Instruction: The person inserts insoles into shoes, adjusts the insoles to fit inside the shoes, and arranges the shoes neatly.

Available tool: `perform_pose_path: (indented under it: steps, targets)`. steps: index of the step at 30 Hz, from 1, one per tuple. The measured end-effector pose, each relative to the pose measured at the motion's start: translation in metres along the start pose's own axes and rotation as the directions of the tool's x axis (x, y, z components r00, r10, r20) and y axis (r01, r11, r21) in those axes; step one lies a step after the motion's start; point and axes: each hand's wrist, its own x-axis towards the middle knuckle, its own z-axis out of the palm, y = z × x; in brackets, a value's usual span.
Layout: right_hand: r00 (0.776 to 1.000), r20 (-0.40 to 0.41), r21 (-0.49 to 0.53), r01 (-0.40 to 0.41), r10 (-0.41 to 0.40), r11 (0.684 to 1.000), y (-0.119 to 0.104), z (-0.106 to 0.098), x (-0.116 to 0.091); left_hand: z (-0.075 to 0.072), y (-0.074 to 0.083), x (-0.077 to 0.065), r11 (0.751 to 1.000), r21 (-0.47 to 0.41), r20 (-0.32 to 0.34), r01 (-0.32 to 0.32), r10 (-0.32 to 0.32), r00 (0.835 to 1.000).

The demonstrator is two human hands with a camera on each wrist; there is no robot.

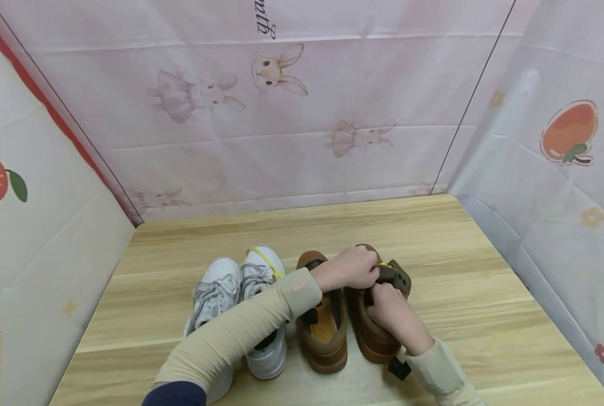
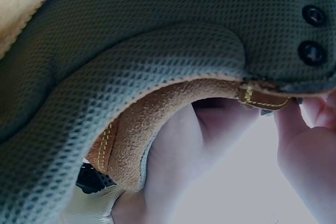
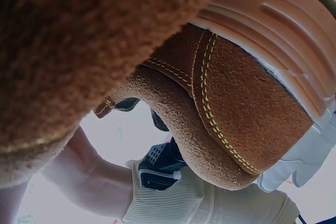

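Note:
A pair of brown suede shoes stands on the table, toes away from me. At the right brown shoe, my left hand curls over the front, its fingertips beside a bit of yellow shoelace. My right hand grips the same shoe at the side of its opening. A dark olive flap with eyelets is folded outward. Mesh lining and dark eyelets fill much of the left wrist view. Fingertips are partly hidden. The left brown shoe stands beside it, partly under my left wrist.
Two white sneakers stand to the left, the nearer-to-middle one with a yellow lace over its toe; my left forearm crosses above both. The wooden table is bordered by printed cloth walls at the back and sides.

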Motion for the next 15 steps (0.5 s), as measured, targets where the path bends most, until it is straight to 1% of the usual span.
perform_pose_path:
  steps: [8, 15]
  targets:
    - [1.000, 0.015, 0.014, 0.016, -0.016, 1.000, -0.0005, -0.0016, -0.0028, 0.0016, 0.0008, 0.0003, 1.000, 0.002, 0.009, 0.019, -0.019, 1.000]
    - [1.000, 0.022, 0.017, -0.007, 0.007, 1.000, -0.0024, -0.0026, -0.0024, 0.0016, 0.0013, 0.0000, 1.000, -0.003, 0.009, 0.023, -0.023, 1.000]
